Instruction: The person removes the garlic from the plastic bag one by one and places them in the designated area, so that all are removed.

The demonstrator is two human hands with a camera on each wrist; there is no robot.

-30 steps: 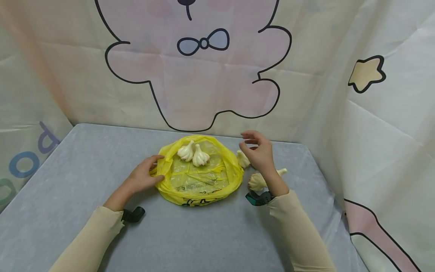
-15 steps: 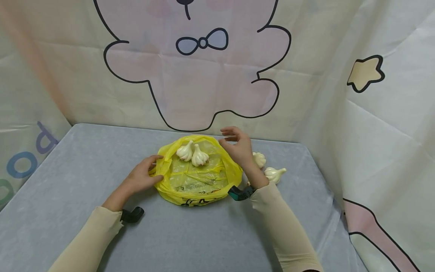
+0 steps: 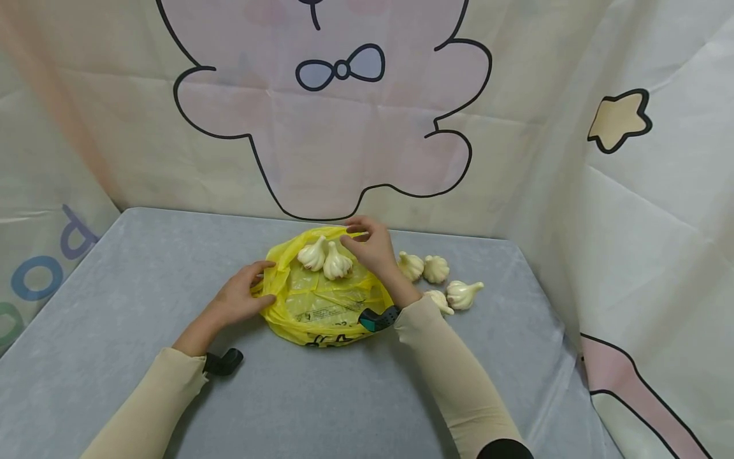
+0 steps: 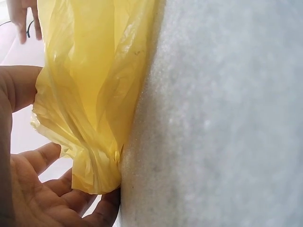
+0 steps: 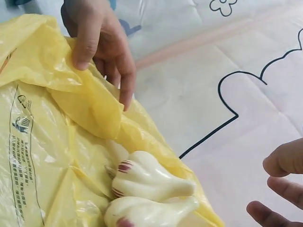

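Note:
A yellow plastic bag (image 3: 335,315) lies open-mouthed on the table, its rim folded outward. Two garlic bulbs (image 3: 337,261) lie inside at its far side; the right wrist view shows both garlic bulbs (image 5: 152,177) with purple streaks. My left hand (image 3: 236,296) holds the bag's left rim, with thumb and fingers spread along the plastic (image 4: 90,109). Above the bag's far right rim is my right hand (image 3: 373,247), its fingers loosely bent and apart, holding nothing. Several more garlic bulbs (image 3: 463,294) rest on the table right of the bag, partly behind my right forearm.
A grey cloth covers the table (image 3: 321,408). Behind it hangs a printed curtain (image 3: 338,146) close to the table's far edge, with another curtain side on the right (image 3: 648,255). Black straps with cameras sit on both wrists.
My right hand has moved left from above the loose garlic bulbs to over the bag, uncovering those bulbs. My left hand stays at the bag's rim.

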